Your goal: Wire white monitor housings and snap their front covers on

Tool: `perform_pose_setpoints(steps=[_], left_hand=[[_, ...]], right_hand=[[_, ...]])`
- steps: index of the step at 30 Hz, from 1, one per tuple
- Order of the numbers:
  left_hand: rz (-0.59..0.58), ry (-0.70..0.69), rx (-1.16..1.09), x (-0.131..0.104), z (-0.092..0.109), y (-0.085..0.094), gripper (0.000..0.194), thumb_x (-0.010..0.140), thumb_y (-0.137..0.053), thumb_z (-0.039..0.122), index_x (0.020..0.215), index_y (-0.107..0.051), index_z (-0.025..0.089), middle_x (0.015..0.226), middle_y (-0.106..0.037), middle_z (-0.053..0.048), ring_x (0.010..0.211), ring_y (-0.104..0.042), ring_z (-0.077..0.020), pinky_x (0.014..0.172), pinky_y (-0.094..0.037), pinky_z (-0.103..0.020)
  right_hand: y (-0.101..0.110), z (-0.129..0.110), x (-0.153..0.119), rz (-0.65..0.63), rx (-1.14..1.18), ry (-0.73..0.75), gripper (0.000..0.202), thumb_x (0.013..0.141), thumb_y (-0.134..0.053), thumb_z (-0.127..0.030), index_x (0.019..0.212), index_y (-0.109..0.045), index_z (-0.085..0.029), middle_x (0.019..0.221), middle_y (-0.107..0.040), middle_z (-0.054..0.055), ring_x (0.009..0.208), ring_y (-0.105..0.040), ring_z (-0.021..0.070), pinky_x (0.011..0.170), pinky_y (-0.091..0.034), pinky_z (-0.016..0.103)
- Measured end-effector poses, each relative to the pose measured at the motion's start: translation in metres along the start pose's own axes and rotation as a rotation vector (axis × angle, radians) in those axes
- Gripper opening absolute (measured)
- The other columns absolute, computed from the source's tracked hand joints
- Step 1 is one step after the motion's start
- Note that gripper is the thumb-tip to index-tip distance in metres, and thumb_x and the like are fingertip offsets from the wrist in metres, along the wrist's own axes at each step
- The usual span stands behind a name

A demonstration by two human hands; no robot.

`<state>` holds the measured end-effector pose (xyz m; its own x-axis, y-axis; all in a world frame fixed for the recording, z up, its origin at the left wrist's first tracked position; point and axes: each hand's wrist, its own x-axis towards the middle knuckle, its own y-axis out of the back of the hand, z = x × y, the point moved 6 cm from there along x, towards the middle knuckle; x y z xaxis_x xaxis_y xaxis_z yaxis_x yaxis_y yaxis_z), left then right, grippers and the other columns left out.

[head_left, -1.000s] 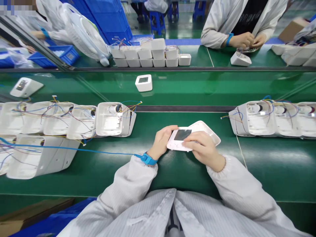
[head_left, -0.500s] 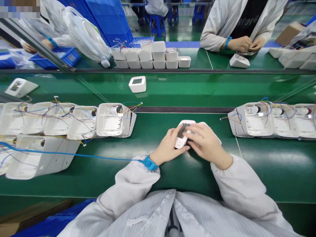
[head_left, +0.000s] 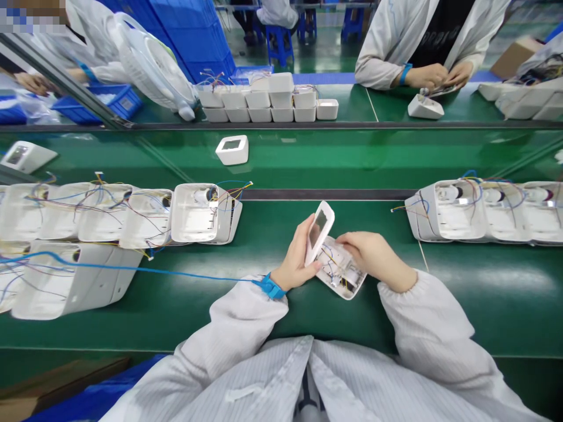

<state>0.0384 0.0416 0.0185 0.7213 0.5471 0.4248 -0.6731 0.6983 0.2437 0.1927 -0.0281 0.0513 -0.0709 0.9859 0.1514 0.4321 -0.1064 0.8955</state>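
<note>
My left hand [head_left: 294, 261] holds a white front cover with a dark display window [head_left: 319, 230] by its edge, tilted up. The fingers are wrapped round its left side, the thumb at the bottom. Just to the right, an open white housing [head_left: 347, 291] shows wires and small parts inside. My right hand [head_left: 379, 256] is closed on the upper right edge of this housing, its fingertips partly hidden. The cover overlaps the housing's left side; whether a wire joins them I cannot tell.
White housings with loose wires [head_left: 200, 214] stand in rows on the left, more housings [head_left: 460, 211] on the right. A finished-looking white unit [head_left: 232, 150] sits on the green strip ahead. A blue wrist cord [head_left: 176, 275] crosses the table. A co-worker's hands [head_left: 444, 77] work opposite.
My left hand has tilted the cover up. My right hand has left the cover and gripped the housing, now lower with its inside showing. The white units on the strip have shifted left.
</note>
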Motion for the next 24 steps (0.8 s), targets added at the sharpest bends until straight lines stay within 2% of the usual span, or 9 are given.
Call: perform_pose_setpoints(steps=[3, 6, 8, 10, 12, 15, 18, 24], left_hand=[[0.006, -0.049, -0.110, -0.002, 0.001, -0.002, 0.099, 0.080, -0.065, 0.053, 0.156, -0.008, 0.025, 0.156, -0.024, -0.017, 0.143, -0.029, -0.0382, 0.118, -0.024, -0.055], [-0.027, -0.051, -0.231, -0.003, 0.002, -0.007, 0.092, 0.082, -0.063, 0.053, 0.155, -0.014, 0.025, 0.153, -0.028, -0.018, 0.140, -0.036, -0.0375, 0.115, -0.031, -0.054], [-0.055, -0.024, -0.288, -0.003, 0.001, -0.010, 0.088, 0.084, -0.060, 0.055, 0.154, -0.017, 0.025, 0.150, -0.032, -0.018, 0.135, -0.043, -0.0362, 0.112, -0.036, -0.052], [-0.081, -0.003, -0.324, -0.004, 0.002, -0.014, 0.089, 0.083, -0.059, 0.060, 0.154, -0.019, 0.025, 0.148, -0.035, -0.018, 0.131, -0.047, -0.0356, 0.110, -0.039, -0.052], [-0.098, 0.006, -0.335, -0.006, 0.002, -0.017, 0.091, 0.081, -0.060, 0.063, 0.154, -0.020, 0.024, 0.147, -0.035, -0.018, 0.131, -0.047, -0.0361, 0.111, -0.038, -0.053], [-0.079, 0.024, -0.339, -0.008, 0.002, -0.020, 0.090, 0.082, -0.060, 0.062, 0.154, -0.021, 0.025, 0.148, -0.034, -0.018, 0.133, -0.045, -0.0365, 0.113, -0.036, -0.054], [-0.027, 0.018, -0.352, -0.009, 0.002, -0.019, 0.090, 0.082, -0.060, 0.062, 0.154, -0.020, 0.026, 0.147, -0.034, -0.017, 0.131, -0.047, -0.0359, 0.111, -0.038, -0.053], [0.017, 0.029, -0.367, -0.011, 0.001, -0.018, 0.088, 0.082, -0.060, 0.061, 0.152, -0.022, 0.023, 0.147, -0.037, -0.018, 0.129, -0.048, -0.0344, 0.111, -0.039, -0.052]], right_hand=[[-0.004, -0.010, -0.005, -0.072, -0.045, 0.003, 0.019, 0.092, -0.055, -0.017, 0.105, -0.068, -0.023, 0.098, -0.075, 0.002, 0.083, -0.070, 0.0158, 0.069, -0.047, 0.026], [-0.007, -0.006, -0.011, -0.145, -0.181, -0.082, 0.016, 0.090, -0.060, -0.021, 0.101, -0.070, -0.023, 0.085, -0.075, 0.002, 0.071, -0.068, 0.0178, 0.060, -0.043, 0.028], [-0.011, -0.007, -0.011, -0.185, -0.205, -0.028, 0.016, 0.089, -0.059, -0.017, 0.097, -0.071, -0.023, 0.079, -0.074, 0.001, 0.069, -0.066, 0.0175, 0.059, -0.041, 0.029], [-0.012, -0.013, -0.008, -0.172, -0.198, 0.072, 0.019, 0.089, -0.058, -0.012, 0.097, -0.071, -0.022, 0.084, -0.074, 0.001, 0.075, -0.066, 0.0175, 0.063, -0.041, 0.030], [-0.009, -0.019, -0.005, -0.097, -0.201, 0.140, 0.020, 0.090, -0.057, -0.010, 0.101, -0.070, -0.021, 0.093, -0.073, 0.003, 0.084, -0.063, 0.0187, 0.069, -0.041, 0.031], [-0.004, -0.026, -0.002, 0.006, -0.255, 0.159, 0.015, 0.093, -0.055, -0.015, 0.094, -0.069, -0.020, 0.092, -0.069, 0.006, 0.084, -0.056, 0.0199, 0.070, -0.038, 0.033], [-0.006, -0.031, -0.004, -0.025, -0.340, 0.151, 0.014, 0.091, -0.058, -0.016, 0.084, -0.069, -0.020, 0.080, -0.062, 0.005, 0.076, -0.050, 0.0198, 0.065, -0.032, 0.034], [-0.017, -0.035, -0.002, -0.063, -0.397, 0.139, 0.012, 0.090, -0.057, -0.014, 0.088, -0.068, -0.019, 0.080, -0.061, 0.005, 0.073, -0.051, 0.0194, 0.064, -0.025, 0.036]])
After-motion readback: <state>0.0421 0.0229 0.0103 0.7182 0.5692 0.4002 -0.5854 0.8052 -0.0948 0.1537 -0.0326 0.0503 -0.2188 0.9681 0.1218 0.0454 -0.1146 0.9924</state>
